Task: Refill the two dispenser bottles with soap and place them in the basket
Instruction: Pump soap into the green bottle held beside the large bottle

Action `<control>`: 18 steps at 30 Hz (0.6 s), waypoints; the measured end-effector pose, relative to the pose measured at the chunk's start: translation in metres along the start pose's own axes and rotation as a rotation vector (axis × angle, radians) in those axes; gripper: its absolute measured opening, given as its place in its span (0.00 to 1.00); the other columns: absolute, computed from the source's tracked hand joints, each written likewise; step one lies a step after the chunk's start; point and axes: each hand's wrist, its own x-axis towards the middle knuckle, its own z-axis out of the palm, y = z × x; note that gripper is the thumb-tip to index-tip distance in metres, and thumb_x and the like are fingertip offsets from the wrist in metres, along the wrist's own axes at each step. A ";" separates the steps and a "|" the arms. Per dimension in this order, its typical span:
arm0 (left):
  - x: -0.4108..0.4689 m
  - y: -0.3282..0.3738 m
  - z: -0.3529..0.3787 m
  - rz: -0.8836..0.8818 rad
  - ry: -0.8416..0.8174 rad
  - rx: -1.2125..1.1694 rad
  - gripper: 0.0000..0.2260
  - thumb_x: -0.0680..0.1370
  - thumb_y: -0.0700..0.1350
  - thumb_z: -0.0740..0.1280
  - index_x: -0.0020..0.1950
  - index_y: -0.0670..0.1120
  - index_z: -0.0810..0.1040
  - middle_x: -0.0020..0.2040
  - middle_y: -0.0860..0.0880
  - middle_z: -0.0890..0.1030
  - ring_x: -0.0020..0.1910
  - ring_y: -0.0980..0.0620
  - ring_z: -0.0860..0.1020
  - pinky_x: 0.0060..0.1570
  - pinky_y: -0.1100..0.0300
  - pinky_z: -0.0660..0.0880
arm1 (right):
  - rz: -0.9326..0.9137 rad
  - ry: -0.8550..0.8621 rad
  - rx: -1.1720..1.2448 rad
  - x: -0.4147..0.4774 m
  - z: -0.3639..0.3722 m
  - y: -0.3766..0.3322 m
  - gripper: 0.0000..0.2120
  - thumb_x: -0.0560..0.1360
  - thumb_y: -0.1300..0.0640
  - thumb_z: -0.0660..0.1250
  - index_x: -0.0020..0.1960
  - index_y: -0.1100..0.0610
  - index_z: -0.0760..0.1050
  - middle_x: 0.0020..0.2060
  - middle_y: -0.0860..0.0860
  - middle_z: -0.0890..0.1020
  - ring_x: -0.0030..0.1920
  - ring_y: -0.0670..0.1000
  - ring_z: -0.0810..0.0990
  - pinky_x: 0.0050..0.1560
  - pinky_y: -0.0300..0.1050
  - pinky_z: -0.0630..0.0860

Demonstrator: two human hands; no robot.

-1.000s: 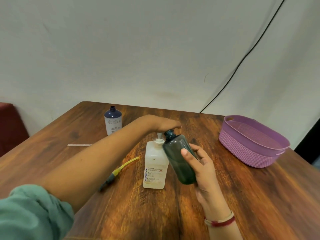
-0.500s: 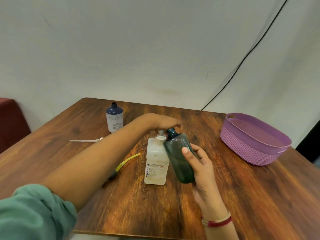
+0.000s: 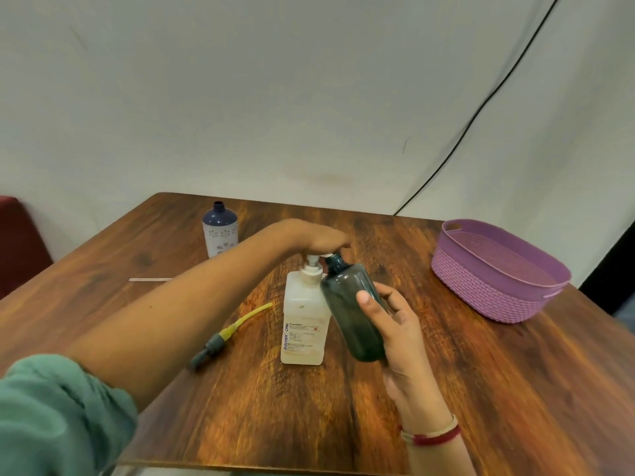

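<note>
My left hand [image 3: 316,240] rests flat atop the pump bottle [image 3: 304,321]; my right hand [image 3: 402,324] grips the dark bottle [image 3: 350,304], tilted, mouth just beside the pump head. The basket [image 3: 481,297] stands well apart, right.

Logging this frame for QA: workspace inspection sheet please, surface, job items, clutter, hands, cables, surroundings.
Surface: wooden table, dark grain.
Job's things: soap pump bottle upright, centre; dark bottle tilted, open neck at the spout; blue bottle uncapped, far left; purple basket, right, holds no bottle.
Clutter: yellow pump tube and thin white tube lie on the table.
Hands: left hand presses the pump top; right hand holds the dark bottle.
Cables: black cable runs down the wall.
Surroundings: pale wall; red seat at left.
</note>
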 end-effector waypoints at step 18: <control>0.004 0.000 -0.002 0.006 -0.006 0.164 0.14 0.83 0.44 0.51 0.56 0.39 0.73 0.42 0.48 0.73 0.35 0.55 0.68 0.32 0.68 0.67 | -0.025 -0.025 -0.005 0.001 0.001 -0.002 0.28 0.57 0.43 0.75 0.55 0.50 0.79 0.47 0.49 0.85 0.51 0.54 0.84 0.50 0.53 0.80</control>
